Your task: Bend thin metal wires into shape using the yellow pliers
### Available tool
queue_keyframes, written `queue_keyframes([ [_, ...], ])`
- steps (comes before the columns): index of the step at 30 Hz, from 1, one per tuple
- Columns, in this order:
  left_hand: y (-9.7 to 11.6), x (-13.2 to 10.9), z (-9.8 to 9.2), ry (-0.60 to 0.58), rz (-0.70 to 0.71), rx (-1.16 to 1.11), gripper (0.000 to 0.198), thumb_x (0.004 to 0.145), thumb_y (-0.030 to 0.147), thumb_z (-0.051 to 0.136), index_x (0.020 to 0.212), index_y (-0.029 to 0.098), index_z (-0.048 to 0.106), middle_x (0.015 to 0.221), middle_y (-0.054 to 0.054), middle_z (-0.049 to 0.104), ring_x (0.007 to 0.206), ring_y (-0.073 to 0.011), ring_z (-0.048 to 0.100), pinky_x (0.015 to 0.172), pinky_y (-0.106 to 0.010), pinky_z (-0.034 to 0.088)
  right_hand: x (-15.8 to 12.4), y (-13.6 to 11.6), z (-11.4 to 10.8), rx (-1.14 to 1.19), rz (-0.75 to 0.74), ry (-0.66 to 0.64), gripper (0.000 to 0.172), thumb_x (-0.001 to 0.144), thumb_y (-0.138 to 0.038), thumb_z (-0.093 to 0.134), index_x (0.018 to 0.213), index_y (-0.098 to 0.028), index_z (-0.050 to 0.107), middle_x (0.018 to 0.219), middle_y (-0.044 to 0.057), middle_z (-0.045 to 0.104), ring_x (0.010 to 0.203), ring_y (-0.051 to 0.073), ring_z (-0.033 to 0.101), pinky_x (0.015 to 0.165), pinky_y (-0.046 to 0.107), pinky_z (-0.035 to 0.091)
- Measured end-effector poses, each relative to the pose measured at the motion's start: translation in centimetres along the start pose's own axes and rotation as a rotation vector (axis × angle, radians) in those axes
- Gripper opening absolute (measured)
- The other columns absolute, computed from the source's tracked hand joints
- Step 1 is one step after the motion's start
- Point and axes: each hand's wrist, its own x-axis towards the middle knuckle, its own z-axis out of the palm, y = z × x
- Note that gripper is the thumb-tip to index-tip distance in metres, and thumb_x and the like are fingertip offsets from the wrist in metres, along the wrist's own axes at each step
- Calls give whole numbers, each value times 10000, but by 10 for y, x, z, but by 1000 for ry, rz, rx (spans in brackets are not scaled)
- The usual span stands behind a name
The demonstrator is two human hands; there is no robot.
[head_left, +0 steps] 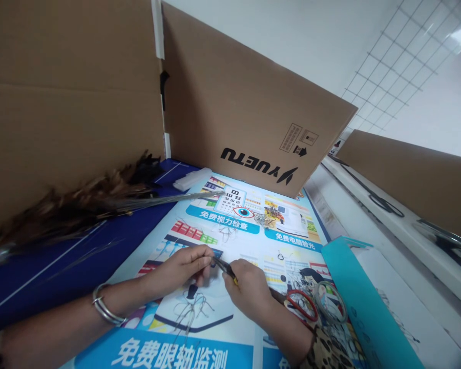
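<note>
My right hand [249, 289] is closed around pliers [227, 268] with dark jaws and a touch of yellow at the handle. The jaws point left and meet the fingertips of my left hand [194, 264]. There, thumb and forefinger pinch what looks like a thin wire, mostly hidden by the fingers. Just below lies a tangle of thin bent wire loops [192, 310] on the printed poster [138, 294]. By my right wrist are red-handled scissors [302, 306] and a coil of wire [331, 302].
Brown feathers [80, 202] and a bundle of long straight wires [169, 197] lie on the blue cloth at left. Further loose wire bits [227, 232] rest on the poster. Cardboard panels [230, 97] stand behind. A teal box [372, 302] is at right.
</note>
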Motion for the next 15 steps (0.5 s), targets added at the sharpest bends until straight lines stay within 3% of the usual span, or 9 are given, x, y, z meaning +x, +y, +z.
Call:
queue_keyframes([
  [15,5,-1,0,-13,47,175,292,933,448,465,797,191,489,690,12,617,544,-123,561,513,-233,399,-2,-5,2,-77,-1,-3,105,897,-258,471,878,-196,553,859,34,645,762,182,604,587,269,331],
])
